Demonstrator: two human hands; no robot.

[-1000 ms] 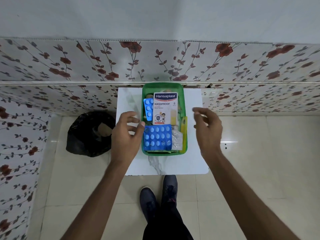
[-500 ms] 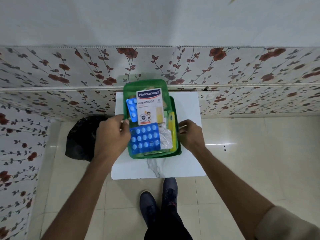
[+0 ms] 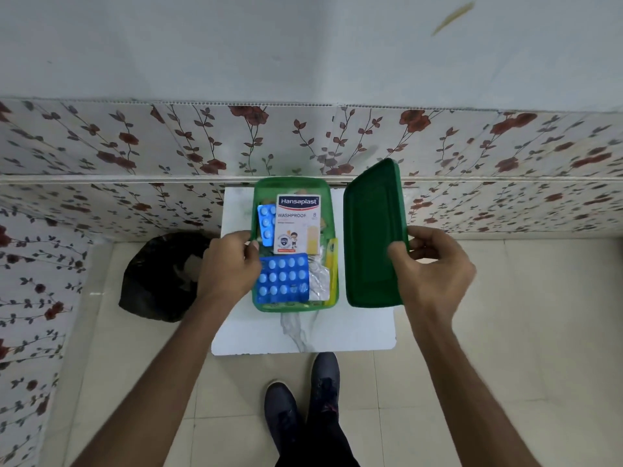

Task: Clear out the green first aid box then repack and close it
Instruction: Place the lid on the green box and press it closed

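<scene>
Your right hand is closed around the dark green lid, thumb on its inner face, holding it tilted up just right of the green first aid box. Your left hand grips the box's left wall, fingers curled over the rim. That box sits open on the white marble-patterned table, full: a Hansaplast plaster packet, a large blue blister pack, a smaller blue strip. Left of the table, a black bag lies on the floor.
</scene>
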